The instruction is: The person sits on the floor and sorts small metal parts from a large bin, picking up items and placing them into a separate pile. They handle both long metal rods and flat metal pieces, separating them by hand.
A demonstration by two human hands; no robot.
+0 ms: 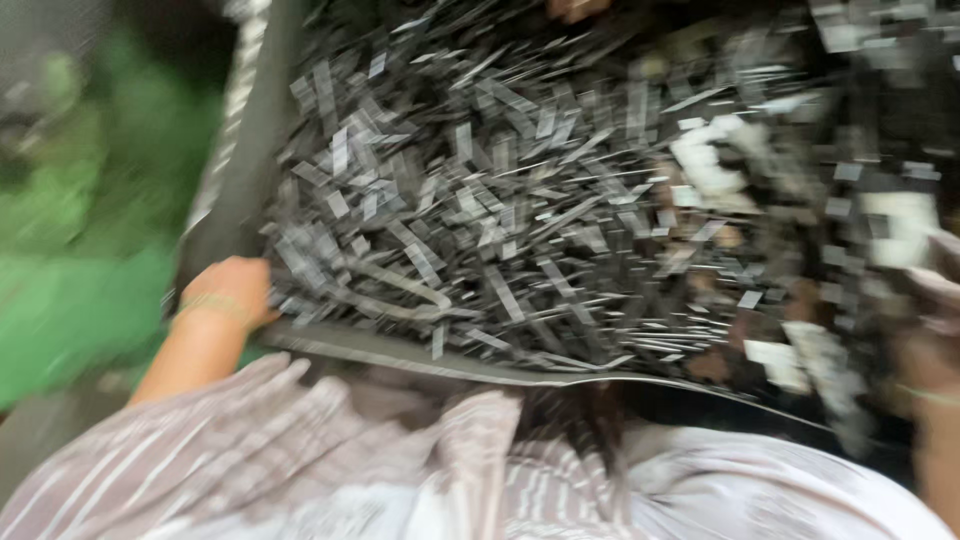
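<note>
Our left hand [228, 292] curls over the near-left corner of a big dark tray [240, 150], fingers pressed on its thin rim. The tray is heaped with flat, shiny metal strips [480, 210], short and narrow, lying every way, right up to the edges. Left of the tray there is a blurry green space [80, 280]. Our right hand [935, 330] sits at the far right edge, blurred, so we cannot tell how it is held. Our striped shirt [300, 450] fills the bottom.
</note>
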